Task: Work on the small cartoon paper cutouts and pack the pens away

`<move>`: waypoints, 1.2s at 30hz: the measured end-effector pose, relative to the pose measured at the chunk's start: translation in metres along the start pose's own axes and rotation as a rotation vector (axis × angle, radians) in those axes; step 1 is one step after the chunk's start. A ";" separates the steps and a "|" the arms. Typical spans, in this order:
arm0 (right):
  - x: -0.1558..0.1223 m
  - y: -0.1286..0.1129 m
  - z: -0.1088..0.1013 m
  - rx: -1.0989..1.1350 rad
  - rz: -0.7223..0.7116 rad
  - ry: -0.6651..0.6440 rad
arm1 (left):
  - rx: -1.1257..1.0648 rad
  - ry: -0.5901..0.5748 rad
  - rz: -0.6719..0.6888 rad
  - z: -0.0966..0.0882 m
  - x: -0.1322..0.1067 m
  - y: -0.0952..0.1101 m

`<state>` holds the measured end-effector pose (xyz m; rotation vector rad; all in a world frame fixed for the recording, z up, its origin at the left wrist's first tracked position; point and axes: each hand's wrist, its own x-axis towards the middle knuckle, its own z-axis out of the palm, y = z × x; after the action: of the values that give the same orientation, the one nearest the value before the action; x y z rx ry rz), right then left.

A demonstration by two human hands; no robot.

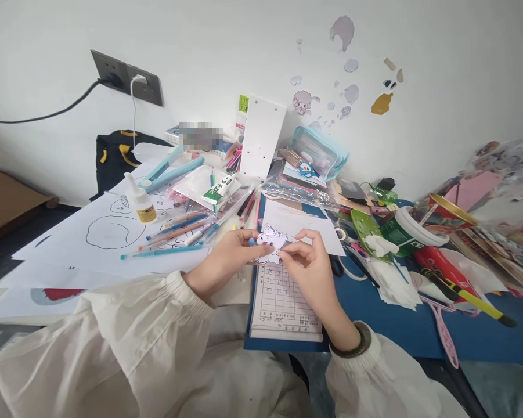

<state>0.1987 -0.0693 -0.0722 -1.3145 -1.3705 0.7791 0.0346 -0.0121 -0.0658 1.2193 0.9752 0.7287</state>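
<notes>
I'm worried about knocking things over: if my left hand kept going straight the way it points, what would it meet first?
The left hand pinches the paper cutout, so that comes first; just beyond, probably the right hand.

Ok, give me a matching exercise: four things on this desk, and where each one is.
Things:
1. glue bottle
2. paper cutout
3. ruled pad
4. power socket

Places:
a. on the wall
b. pinched between the left hand and right hand
c. upright on the white drawing sheets
d. flat on the blue mat, below the hands

Pairs: 1-c, 2-b, 3-d, 4-a.
</notes>
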 end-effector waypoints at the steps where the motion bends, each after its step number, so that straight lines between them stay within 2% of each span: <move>1: 0.002 0.000 -0.001 0.061 0.053 -0.029 | 0.004 0.001 0.011 0.000 0.000 0.000; 4: 0.007 0.000 -0.003 0.143 0.189 -0.180 | -0.031 -0.008 0.021 0.002 -0.001 0.000; 6: 0.009 -0.001 -0.004 0.101 0.207 -0.239 | -0.048 -0.006 0.013 0.003 -0.001 0.001; 12: 0.010 0.002 0.000 0.014 0.056 -0.136 | 0.059 0.057 0.073 0.007 0.001 0.001; 17: 0.006 0.003 0.002 0.015 0.046 -0.033 | 0.108 0.024 0.159 0.011 0.002 -0.004; 22: 0.002 0.005 -0.001 0.008 0.032 -0.007 | 0.144 0.018 0.227 0.016 0.001 -0.004; 25: -0.002 0.004 -0.003 -0.015 0.005 0.004 | 0.112 -0.022 0.236 0.018 -0.001 -0.001; 30: -0.007 0.000 -0.010 -0.014 -0.021 -0.037 | 0.058 -0.079 0.199 0.021 -0.006 0.003; 36: -0.007 0.000 -0.026 0.102 0.122 -0.167 | 0.127 -0.092 0.154 0.017 -0.011 0.005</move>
<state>0.2220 -0.0807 -0.0669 -1.2850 -1.3703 1.0487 0.0451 -0.0282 -0.0576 1.4384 0.8687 0.7329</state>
